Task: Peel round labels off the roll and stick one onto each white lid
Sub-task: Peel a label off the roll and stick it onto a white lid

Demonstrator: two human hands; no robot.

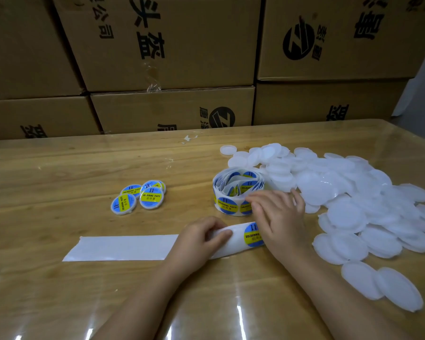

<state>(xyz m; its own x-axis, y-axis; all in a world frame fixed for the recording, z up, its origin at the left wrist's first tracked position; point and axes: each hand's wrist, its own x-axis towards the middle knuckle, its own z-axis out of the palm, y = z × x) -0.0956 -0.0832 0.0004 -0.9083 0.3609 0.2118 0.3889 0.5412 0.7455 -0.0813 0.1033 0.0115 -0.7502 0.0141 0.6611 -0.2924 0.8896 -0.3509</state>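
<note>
Your left hand (pixel 201 238) curls round the white backing strip (pixel 120 249), which lies flat just in front of the roll of labels (pixel 238 192), its long axis running left to right and its bare free end pointing left. Your right hand (pixel 277 217) covers the right edge of a round label (pixel 252 235) on that strip, fingers loosely stretched toward the roll's near side; whether the thumb pinches anything cannot be told. Labelled lids (pixel 138 197) lie left of the roll, bare white lids (pixel 353 192) right.
</note>
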